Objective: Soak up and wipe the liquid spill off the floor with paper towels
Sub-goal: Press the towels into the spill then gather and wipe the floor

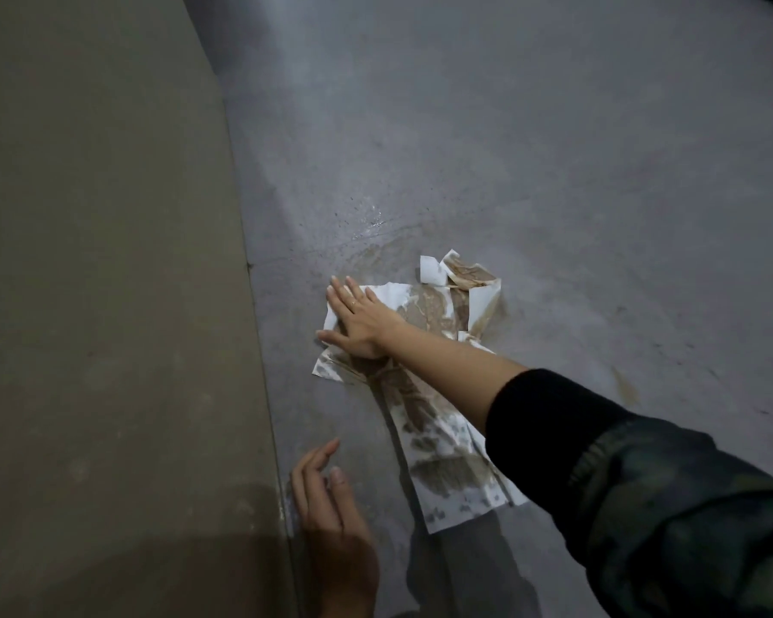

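Left hand (331, 519) nearest, fingers loosely spread, holding nothing, resting on grey floor (554, 171); right hand (358, 323) flat, fingers apart, pressing brown-soaked paper towels (438, 443) onto spill (371, 252); smaller crumpled towel (460, 274) just beyond.

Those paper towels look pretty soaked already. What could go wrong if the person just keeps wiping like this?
1. The paper towels under the right hand are mostly stained brown, so further wiping may smear liquid rather than lift it.
2. A brown streak lies on the floor apart from the towels, and wet speckles sit beyond them; both could be missed.
3. The left hand hangs near the floor by the wall edge, where liquid might collect unnoticed.
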Available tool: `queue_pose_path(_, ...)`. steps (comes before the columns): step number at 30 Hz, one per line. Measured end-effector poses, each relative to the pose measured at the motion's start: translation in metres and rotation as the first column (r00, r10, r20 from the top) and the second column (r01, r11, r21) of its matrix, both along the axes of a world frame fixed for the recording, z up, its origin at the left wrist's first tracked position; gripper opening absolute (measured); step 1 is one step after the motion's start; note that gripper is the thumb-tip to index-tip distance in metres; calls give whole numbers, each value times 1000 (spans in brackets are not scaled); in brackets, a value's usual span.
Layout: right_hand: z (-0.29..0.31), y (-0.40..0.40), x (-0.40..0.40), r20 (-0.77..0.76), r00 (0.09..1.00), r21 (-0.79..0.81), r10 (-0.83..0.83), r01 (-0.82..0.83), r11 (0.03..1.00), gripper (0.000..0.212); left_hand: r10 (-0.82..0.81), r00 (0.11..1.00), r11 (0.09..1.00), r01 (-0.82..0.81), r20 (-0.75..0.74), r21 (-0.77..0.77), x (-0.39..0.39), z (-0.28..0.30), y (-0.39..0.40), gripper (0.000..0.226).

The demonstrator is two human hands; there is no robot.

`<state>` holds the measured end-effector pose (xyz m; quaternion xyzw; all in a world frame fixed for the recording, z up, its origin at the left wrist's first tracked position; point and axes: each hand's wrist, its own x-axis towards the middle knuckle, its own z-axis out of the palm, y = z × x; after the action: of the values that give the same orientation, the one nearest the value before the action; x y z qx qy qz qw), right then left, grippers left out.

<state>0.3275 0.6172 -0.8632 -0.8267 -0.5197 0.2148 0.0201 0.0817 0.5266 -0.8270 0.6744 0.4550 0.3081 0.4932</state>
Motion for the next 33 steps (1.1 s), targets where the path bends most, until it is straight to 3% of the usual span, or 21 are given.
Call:
queue_pose_path(9,-17,-26,-33,74,989,156,131,-142,978,67,-81,997,995,80,16,61,1,-8,1,30)
queue_pose_path(16,-20,-55,-37,88,951,215,296,-309,927,70,-98,994,992,94,40,85,4,-10,4,29)
queue_pose_path(21,-14,-84,-43,72,909,208,410,-416,885,69,-95,994,993,91,58,79,2,-9,2,30)
queue_pose_path(33,-4,-163,-59,50,893,174,447,-448,877,70,-193,981,977,193,-13,86,-3,-2,-8,30)
